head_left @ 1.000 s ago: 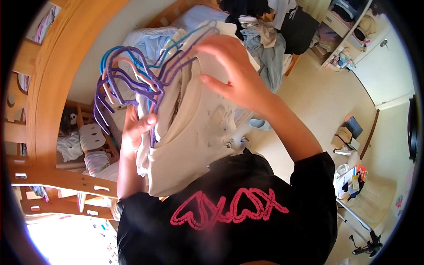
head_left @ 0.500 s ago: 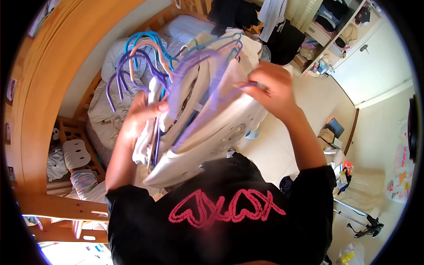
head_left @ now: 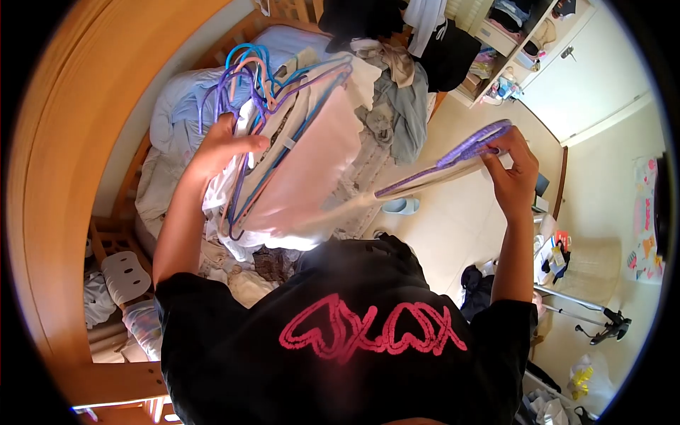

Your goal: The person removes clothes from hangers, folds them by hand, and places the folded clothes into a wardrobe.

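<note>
Ahead of you, bed (head_left: 244, 30): pale blue pillow (head_left: 292, 44) by the headboard, rumpled quilt (head_left: 185, 106) along your left, heap of grey and beige clothes (head_left: 405, 110) toward your right. Floor (head_left: 453, 230), to your right: light blue slippers (head_left: 401, 206) near the bed, dark bundle (head_left: 477, 285) farther right. Far shelves (head_left: 498, 37): clothes stack (head_left: 510, 15) in an upper compartment; smaller items too small to name

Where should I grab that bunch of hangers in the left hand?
I'd pinch the hangers at their necks, beside the left hand, coming from the hook side. The necks crowd together there, while the frames fan out and clothes cover much of the far side.
</note>
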The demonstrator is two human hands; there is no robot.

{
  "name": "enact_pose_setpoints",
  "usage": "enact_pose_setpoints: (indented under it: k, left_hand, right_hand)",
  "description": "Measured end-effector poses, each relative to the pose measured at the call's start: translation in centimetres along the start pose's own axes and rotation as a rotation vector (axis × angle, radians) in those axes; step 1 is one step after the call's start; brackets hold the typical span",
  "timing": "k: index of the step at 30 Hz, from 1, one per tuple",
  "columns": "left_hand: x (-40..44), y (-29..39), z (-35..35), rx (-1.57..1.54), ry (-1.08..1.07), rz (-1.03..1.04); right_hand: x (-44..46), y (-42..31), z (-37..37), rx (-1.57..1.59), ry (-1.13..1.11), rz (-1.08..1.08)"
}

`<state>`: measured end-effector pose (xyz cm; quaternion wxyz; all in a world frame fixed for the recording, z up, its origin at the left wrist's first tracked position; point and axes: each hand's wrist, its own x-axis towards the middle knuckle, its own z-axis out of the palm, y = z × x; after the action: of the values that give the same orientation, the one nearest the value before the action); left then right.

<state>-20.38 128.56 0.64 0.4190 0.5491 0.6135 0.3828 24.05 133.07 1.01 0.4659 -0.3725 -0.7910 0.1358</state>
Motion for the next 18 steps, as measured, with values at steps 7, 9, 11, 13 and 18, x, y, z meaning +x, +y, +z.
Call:
enact_pose_setpoints:
  k: [7,9,11,13,18]
  left_hand:
    - [3.3,-5.4,-1.9,0.071,0.003,0.034]
    - [3.6,-6.0,-2.8,0.050,-0.003,-0.008]
    - [3.5,-6.4,-3.6,0.031,-0.002,-0.046]
    - [3.1,-6.3,-4.0,0.037,0.008,-0.006]
    - [2.2,-5.1,-3.2,0.209,0.033,-0.041]
  right_hand:
    - [-1.1,-2.7,2.5,-0.113,-0.249,0.044]
    - [-1.8,-2.5,3.1,-0.097,-0.275,0.131]
    - [-2.3,-1.8,3.4,-0.103,-0.280,0.204]
    - [-2.7,-0.8,3.2,-0.137,-0.249,0.264]
    - [-3.2,-1.8,2.4,-0.231,-0.353,0.550]
